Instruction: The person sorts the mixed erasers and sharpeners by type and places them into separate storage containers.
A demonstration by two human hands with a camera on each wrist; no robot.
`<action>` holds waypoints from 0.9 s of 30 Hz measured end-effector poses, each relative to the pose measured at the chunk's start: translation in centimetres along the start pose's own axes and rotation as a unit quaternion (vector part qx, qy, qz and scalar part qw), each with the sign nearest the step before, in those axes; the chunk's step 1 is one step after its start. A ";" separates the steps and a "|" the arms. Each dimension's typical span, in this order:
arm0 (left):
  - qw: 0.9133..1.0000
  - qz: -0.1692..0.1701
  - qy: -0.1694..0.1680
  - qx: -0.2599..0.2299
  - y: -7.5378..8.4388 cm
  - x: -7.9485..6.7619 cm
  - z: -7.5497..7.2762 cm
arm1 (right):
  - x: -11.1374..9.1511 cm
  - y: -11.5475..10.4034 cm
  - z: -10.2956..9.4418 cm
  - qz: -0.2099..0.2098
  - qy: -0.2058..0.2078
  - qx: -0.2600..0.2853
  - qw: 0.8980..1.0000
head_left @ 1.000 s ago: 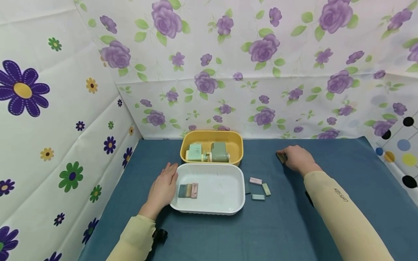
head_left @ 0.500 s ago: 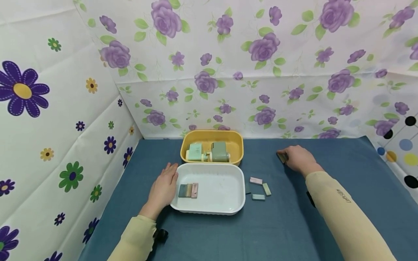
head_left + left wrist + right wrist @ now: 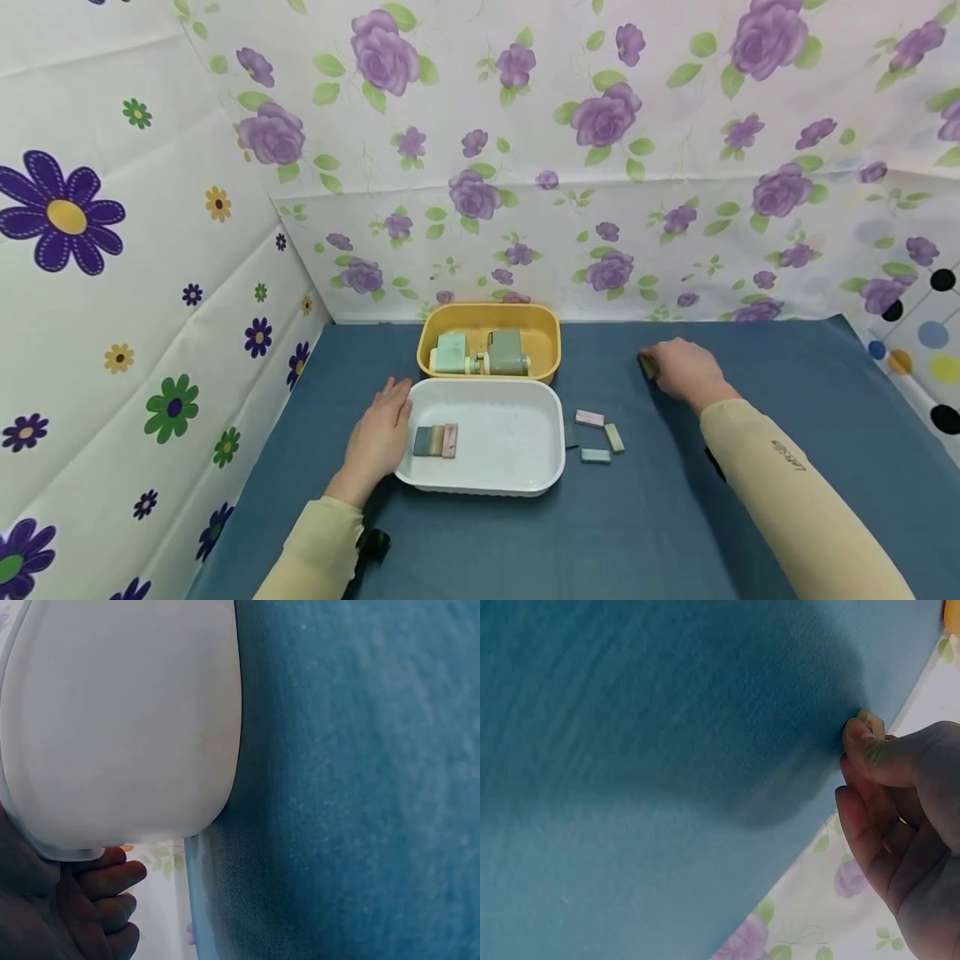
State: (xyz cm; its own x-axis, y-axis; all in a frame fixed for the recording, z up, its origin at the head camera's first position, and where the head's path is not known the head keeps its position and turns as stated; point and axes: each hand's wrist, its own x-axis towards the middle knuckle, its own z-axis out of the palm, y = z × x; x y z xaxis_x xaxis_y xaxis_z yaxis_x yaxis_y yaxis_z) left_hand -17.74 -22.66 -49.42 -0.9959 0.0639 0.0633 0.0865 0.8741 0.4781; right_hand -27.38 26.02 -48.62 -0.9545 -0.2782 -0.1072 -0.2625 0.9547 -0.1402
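Note:
At the back right of the blue cloth my right hand [image 3: 684, 372] pinches a small brownish rectangular block [image 3: 871, 723] between thumb and fingers; most of the block is hidden. My left hand [image 3: 378, 433] lies along the left rim of the white tray [image 3: 502, 477], its fingers extended in the head view. Inside that tray, toward its left, a grey-green block [image 3: 423, 442], a tan one [image 3: 437, 441] and a pink one [image 3: 449, 441] sit side by side. Right of the tray lie a pink block [image 3: 589, 418], a pale green block [image 3: 614, 438] and a light blue-green block [image 3: 596, 456].
Behind the white tray stands a yellow tray [image 3: 489, 313] holding a mint container [image 3: 451, 352] and a grey-green container [image 3: 506, 352]. A dark flat piece [image 3: 571, 435] shows at the white tray's right edge. Flowered sheets [image 3: 480, 167] rise at the back and left.
The head view has shifted slightly, so the scene sits a little lower and further right. Both hands hold nearly the same places, the right still pinching the block.

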 end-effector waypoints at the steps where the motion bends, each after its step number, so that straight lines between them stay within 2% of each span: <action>1: 1.000 0.002 0.001 0.000 0.0 0.0 0.0 | 0.0 0.0 0.0 0.001 0.002 0.001 1.000; 14: 1.000 0.001 0.003 -0.003 0.1 0.3 -0.3 | -1.2 -0.4 0.1 0.019 0.006 0.043 0.999; 22: 1.000 0.010 0.006 -0.002 0.1 0.0 -0.3 | -2.7 -0.2 0.6 0.043 0.024 0.109 0.993; 27: 1.000 0.007 0.005 -0.004 0.2 -0.1 -0.2 | -3.7 -1.0 0.8 0.038 0.052 0.145 0.987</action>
State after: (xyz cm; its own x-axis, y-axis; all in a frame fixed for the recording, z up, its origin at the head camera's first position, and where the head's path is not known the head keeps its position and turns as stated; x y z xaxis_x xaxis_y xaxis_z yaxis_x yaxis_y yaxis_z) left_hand -17.59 -22.60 -49.19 -0.9944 0.0713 0.0781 0.1004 0.8690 0.4845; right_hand -23.47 26.05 -48.90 -0.9834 -0.1792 -0.0285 -0.1516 0.8977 -0.4136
